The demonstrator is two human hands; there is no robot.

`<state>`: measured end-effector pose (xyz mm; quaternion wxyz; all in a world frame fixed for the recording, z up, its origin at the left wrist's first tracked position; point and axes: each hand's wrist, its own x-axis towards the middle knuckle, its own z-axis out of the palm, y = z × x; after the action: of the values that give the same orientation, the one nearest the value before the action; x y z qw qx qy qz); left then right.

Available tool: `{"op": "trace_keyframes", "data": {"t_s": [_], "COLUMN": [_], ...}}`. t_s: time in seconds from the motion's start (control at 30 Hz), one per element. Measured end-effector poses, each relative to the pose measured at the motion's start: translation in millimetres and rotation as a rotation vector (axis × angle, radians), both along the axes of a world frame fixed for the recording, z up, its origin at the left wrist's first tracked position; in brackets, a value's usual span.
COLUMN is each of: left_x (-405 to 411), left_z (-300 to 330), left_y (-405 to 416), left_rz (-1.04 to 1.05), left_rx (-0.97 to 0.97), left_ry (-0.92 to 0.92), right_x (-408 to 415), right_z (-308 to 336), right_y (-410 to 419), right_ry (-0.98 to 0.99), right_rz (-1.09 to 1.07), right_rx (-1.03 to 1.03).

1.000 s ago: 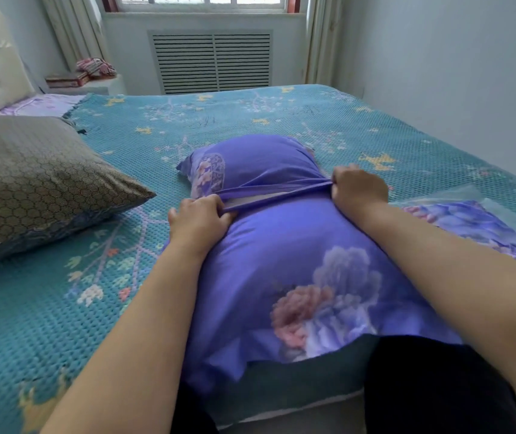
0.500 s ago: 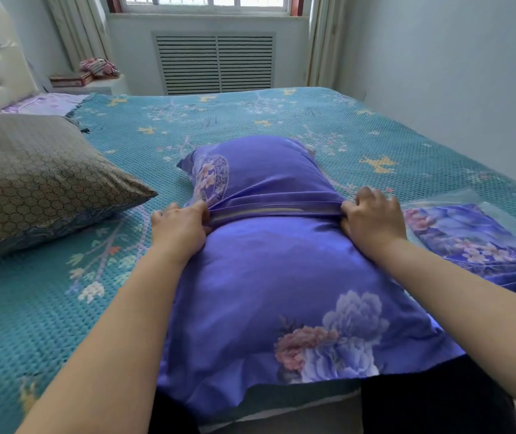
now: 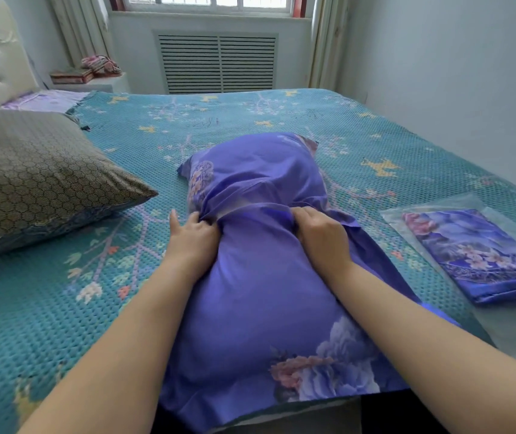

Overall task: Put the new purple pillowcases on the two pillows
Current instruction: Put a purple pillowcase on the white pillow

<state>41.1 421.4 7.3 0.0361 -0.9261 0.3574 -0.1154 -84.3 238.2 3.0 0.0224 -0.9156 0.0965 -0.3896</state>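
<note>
Lengthwise, purple pillow [image 3: 260, 277] points toward the window [image 3: 209, 1].

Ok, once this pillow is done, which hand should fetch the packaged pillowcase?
Probably the right hand: the packaged pillowcase lies on the bed on that side. The left hand would have to cross the purple-cased pillow.

teal bedspread [image 3: 281, 114]; books [image 3: 72, 76] on nightstand [image 3: 94, 86]

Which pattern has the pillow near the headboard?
The brown-gold pillow shows a honeycomb hexagon pattern, clearest in the head view.
</note>
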Motion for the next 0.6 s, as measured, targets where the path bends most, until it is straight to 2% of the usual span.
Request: {"op": "trace_keyframes", "data": {"t_s": [0.07, 0.13, 0.23, 0.37, 0.5, 0.6], "left_x": [0, 2, 11, 23, 20, 22], "left_z": [3, 6, 8, 1, -8, 2], "left_y": [-3, -8, -9, -2, -5, -5], "left_rz": [-0.025, 0.016, 0.19, 0.355, 0.362, 0.32], "left_rx": [-0.224, -0.305, -0.293, -0.407, -0.338, -0.323], "left_ry": [-0.065, -0.032, 0.014, 0.052, 0.003, -0.039], "right_x": [-10, -15, -12, -4, 2, -2], "right_z": [-6, -9, -11, -5, 6, 23], "right_y": [-8, -16, -34, -61, -52, -36], "right_ry": [-0.062, -0.067, 0.064, 0.282, 0.352, 0.486], "right_rz": [0.06, 0.058, -0.166, -0.418, -0.367, -0.264], "right_rx": [0.061, 0.068, 0.1, 0.321, 0.383, 0.567]}}
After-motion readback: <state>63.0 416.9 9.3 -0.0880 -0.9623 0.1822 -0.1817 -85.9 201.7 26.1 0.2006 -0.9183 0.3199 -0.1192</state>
